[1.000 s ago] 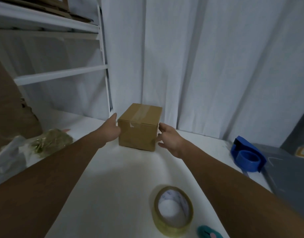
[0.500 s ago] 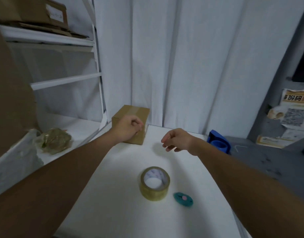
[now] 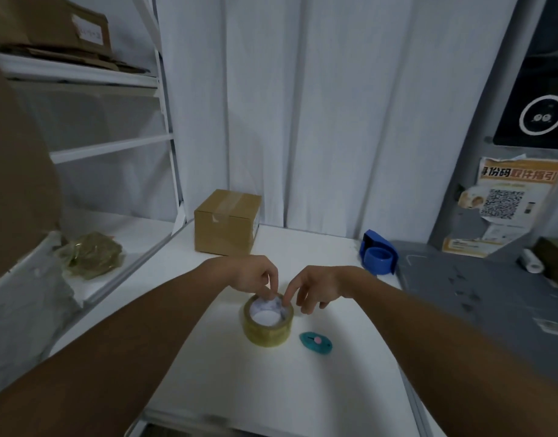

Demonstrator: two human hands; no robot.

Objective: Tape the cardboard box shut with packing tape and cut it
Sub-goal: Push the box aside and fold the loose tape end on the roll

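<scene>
Box taped already? Hands at tape roll.
Box at back of table w/ a strip on top; L hand + R hand fingers curled loosely on tape roll rim, not gripped; cutter untouched.

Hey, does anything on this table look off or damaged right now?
Nothing on the table stands out. The cardboard box sits squarely, already taped; the tape roll lies flat under both hands.
</scene>
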